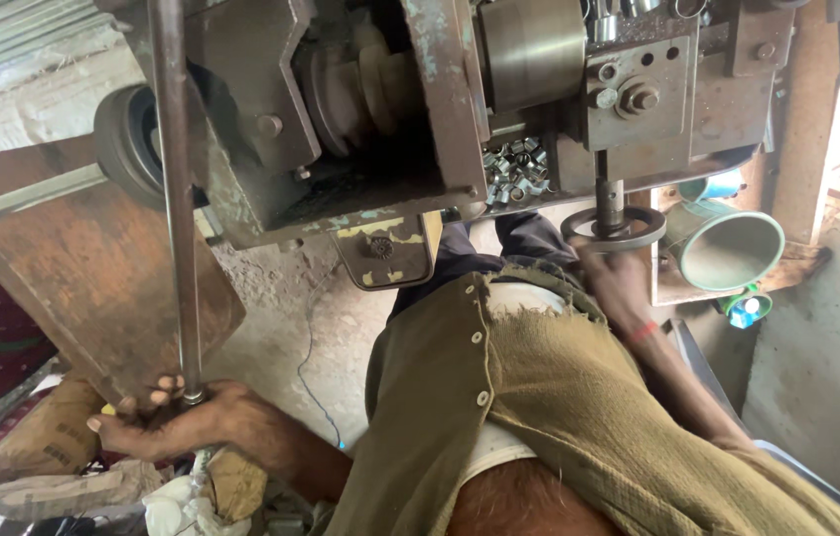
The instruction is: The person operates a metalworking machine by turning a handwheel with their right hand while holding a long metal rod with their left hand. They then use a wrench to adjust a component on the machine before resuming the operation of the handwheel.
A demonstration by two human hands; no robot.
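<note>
Head view is looking down past the person's olive shirt (579, 417), which is filling the near, lower right of the picture. At the lower left, the left hand (177, 422) is gripping the bottom end of a long steel rod (174, 189); its fingers (147, 397) are curling tightly around the rod's lower tip, so the rod is sitting inside the closed fist and rising straight up from it, running past the machine's left side to the top edge of the frame. Crumpled sacks (53, 447) are lying just beside that hand on the floor.

Farther up and to the right, the right hand (617, 283) is reaching out to a round handwheel (614, 226) under the machine. The hand is touching the wheel's near rim from below, but the view is not showing clearly whether its fingers are wrapping the rim or only resting against it. A red band is showing on that wrist.

Beyond both hands, the worn green lathe (440, 109) is spanning the top of the frame, with a heap of small shiny metal rings (517, 169) sitting in its tray between the two hands. A pale green funnel-shaped can (723, 246) is lying well to the right of the handwheel.
</note>
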